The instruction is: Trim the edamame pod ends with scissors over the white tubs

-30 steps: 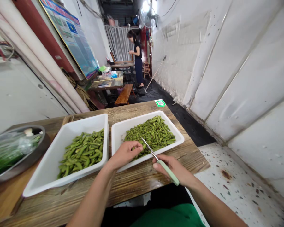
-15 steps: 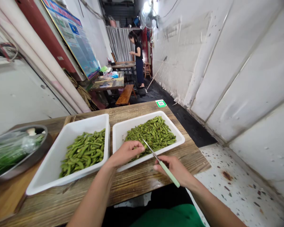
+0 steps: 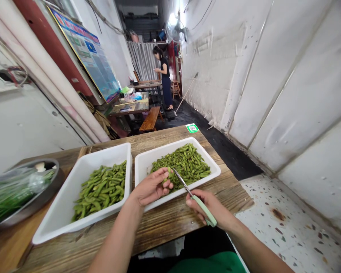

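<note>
My left hand (image 3: 152, 189) pinches a green edamame pod (image 3: 168, 173) between thumb and fingers, over the near left part of the right white tray (image 3: 142, 162). My right hand (image 3: 216, 208) is closed around the pale green handles of a pair of scissors (image 3: 204, 208). The blades point up and left, their tips close beside the pod; whether they touch it I cannot tell. Below both hands, the right tray carries a heap of small edamame pods (image 3: 187, 161). To the left stands a deeper white tray (image 3: 59, 206) with more edamame pods (image 3: 104, 187).
A metal bowl (image 3: 55, 185) with bagged green vegetables stands at the far left of the wooden table (image 3: 108, 242). A QR-code card (image 3: 192, 128) lies at the table's far edge. Beyond are a bench (image 3: 150, 118), another table (image 3: 130, 108) and a standing person (image 3: 165, 76).
My left hand has turned its palm more upward, and the pod now shows upright in its fingers. The scissors have stayed nearly in place. The whole view has shifted slightly.
</note>
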A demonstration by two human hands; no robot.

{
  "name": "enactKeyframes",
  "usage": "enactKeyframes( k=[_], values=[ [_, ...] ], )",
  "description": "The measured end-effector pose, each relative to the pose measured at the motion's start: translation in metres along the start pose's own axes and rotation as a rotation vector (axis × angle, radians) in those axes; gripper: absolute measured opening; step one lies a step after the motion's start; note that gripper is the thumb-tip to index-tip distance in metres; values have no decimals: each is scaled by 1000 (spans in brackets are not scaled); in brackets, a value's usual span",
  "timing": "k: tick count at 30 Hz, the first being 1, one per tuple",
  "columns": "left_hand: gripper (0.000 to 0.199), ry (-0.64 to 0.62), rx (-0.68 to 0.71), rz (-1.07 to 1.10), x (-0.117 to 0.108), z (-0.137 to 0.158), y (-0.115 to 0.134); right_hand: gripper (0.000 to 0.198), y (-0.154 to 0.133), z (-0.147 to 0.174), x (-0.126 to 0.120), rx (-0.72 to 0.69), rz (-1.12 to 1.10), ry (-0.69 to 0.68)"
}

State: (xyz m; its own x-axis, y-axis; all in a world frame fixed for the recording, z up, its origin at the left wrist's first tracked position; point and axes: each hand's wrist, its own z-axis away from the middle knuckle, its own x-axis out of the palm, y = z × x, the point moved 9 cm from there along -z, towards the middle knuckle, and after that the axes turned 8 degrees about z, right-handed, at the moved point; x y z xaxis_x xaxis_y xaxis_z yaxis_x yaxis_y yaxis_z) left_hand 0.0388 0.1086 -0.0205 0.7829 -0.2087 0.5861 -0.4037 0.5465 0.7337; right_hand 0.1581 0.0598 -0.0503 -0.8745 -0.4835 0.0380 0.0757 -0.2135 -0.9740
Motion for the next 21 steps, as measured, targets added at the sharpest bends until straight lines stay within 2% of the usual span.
enactKeyframes(
  k=[5, 10, 17, 21],
  values=[
    [15, -24, 11, 41, -2, 2, 1, 38, 1, 0, 2, 11, -5, -16],
    [9, 56, 51, 129, -14, -1, 3, 37, 4, -1, 5, 18, -7, -34],
    [6, 153, -26, 270, -22, -2, 1, 38, 5, -3, 11, 47, 1, -71],
    [19, 148, 69, 226, -21, 0, 7, 41, 6, -5, 9, 41, 12, -52]
  ],
)
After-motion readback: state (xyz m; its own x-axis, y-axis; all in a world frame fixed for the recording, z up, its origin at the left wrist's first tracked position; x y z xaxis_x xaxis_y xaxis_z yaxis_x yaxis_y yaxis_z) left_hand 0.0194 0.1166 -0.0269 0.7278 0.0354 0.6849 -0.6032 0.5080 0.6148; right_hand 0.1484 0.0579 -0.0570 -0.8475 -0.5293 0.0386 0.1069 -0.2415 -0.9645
